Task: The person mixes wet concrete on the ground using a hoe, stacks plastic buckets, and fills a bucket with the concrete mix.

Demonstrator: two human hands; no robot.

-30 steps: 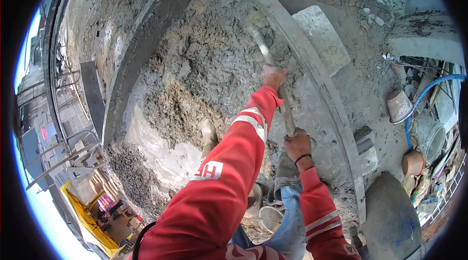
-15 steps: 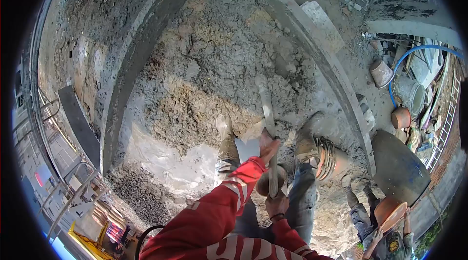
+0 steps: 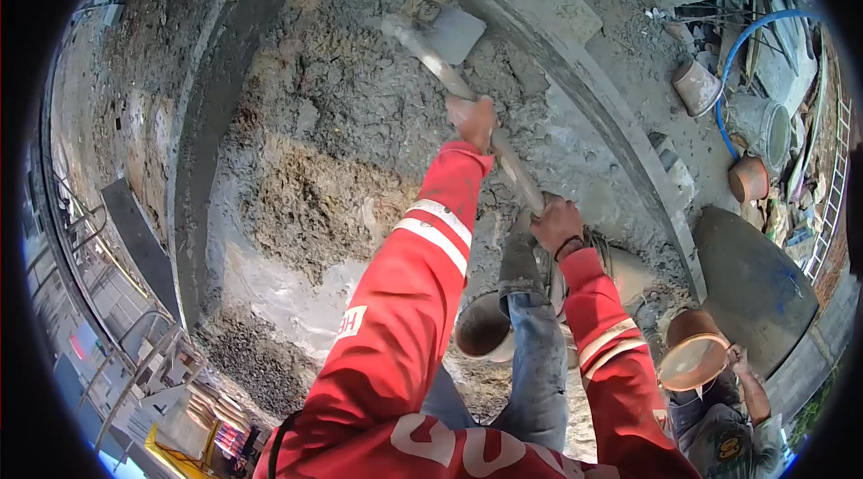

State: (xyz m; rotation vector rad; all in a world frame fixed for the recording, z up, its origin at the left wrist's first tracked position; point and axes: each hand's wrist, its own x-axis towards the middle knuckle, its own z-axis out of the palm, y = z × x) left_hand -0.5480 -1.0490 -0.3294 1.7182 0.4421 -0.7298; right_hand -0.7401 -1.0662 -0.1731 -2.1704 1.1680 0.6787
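I hold a hoe with both hands. Its long wooden handle (image 3: 517, 172) runs from lower right to upper left, and its flat pale blade (image 3: 456, 35) lies at the far end, against wet grey mortar (image 3: 346, 75). My left hand (image 3: 474, 122) is wrapped round the handle at about its middle, with the arm stretched forward. My right hand (image 3: 558, 226) is closed round the near end of the handle, nearer my legs.
Boards (image 3: 209, 110) wall the mix on both sides. A bucket (image 3: 485, 326) stands by my legs. At lower right a co-worker holds an orange bucket (image 3: 694, 355). Further right are more buckets (image 3: 698, 88), a blue hose (image 3: 742, 52) and a ladder (image 3: 829, 191). Dark gravel (image 3: 247, 349) lies lower left.
Both hands have moved forward with the hoe; its blade has gone from near my feet to the far part of the mortar. The co-worker's bucket has shifted upward and left.
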